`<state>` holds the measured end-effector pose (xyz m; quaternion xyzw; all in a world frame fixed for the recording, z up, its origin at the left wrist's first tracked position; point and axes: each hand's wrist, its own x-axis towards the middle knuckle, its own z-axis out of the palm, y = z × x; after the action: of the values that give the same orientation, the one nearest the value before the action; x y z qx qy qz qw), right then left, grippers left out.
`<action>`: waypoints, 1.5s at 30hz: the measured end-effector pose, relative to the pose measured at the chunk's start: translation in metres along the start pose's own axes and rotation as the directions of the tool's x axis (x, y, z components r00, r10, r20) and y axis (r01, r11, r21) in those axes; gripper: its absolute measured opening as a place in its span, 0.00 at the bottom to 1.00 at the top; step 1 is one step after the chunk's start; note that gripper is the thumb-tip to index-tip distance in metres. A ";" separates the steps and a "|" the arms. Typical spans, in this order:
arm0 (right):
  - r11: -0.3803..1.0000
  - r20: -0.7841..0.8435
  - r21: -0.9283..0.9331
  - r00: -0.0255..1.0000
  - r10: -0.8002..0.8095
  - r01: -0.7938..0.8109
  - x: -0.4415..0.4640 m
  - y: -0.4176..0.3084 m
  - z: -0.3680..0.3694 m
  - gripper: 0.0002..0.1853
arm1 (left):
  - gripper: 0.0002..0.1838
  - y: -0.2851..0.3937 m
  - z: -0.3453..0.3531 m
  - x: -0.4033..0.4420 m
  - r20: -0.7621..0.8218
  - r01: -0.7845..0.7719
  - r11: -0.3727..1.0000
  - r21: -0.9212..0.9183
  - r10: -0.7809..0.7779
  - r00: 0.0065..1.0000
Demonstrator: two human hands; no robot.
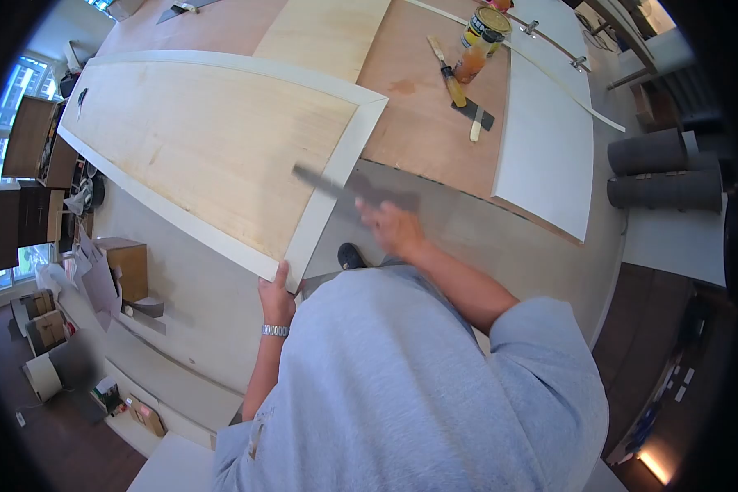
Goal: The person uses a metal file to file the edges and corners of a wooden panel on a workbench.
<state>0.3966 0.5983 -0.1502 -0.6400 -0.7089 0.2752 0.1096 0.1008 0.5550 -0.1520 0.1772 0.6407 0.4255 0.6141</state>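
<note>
A pale wooden panel (213, 148) with a white border (320, 205) lies across the work table. My left hand (278, 300), with a metal watch on its wrist, grips the panel's near corner, thumb on top and fingers partly hidden below. My right hand (394, 229) is closed around one end of a long, flat grey file (320, 180), blurred by motion. The file's far end reaches over the border at the panel's right edge. Whether it touches the edge I cannot tell.
On the brown board (426, 123) are a brush (447, 74), a dark-bladed scraper (476, 115), a tin (488, 25) and an orange-stained jar (471, 61). A white panel (549, 123) lies to the right. Dark rolls (664, 193) are beyond. A cardboard box (127, 266) stands at left.
</note>
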 end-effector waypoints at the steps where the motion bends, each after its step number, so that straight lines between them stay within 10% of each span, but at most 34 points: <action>1: 1.000 0.042 0.003 0.999 -0.028 0.028 -0.012 -0.001 0.002 0.24 | 0.26 -0.001 -0.001 0.001 0.003 0.008 1.000 -0.011 -0.008 1.000; 10: 0.989 -0.261 0.029 0.954 0.146 -0.143 0.108 0.055 -0.039 0.22 | 0.26 -0.008 -0.005 0.005 -0.007 0.019 0.999 -0.037 -0.019 1.000; 22: 0.888 -0.388 0.352 0.817 0.427 -0.297 0.031 0.092 -0.059 0.31 | 0.26 -0.003 -0.002 0.004 -0.024 -0.054 0.996 0.065 0.056 0.998; 31: 0.885 -0.370 -0.109 0.845 0.387 -0.453 0.125 0.102 -0.110 0.26 | 0.26 -0.003 0.003 0.003 -0.104 0.067 0.997 -0.024 -0.069 0.992; 37: 0.915 -0.305 -0.320 0.888 -0.343 0.244 0.131 0.077 -0.064 0.39 | 0.23 -0.002 0.013 0.001 -0.162 0.052 0.998 -0.035 -0.057 0.985; 45: 0.760 0.113 -0.370 0.838 -0.534 0.534 0.085 0.017 -0.020 0.39 | 0.28 -0.003 0.015 0.002 -0.213 0.048 0.996 -0.081 -0.064 0.975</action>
<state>0.4080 0.6858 -0.1595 -0.4201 -0.9016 0.0871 0.0546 0.1156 0.5598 -0.1544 0.0887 0.6917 0.4487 0.5589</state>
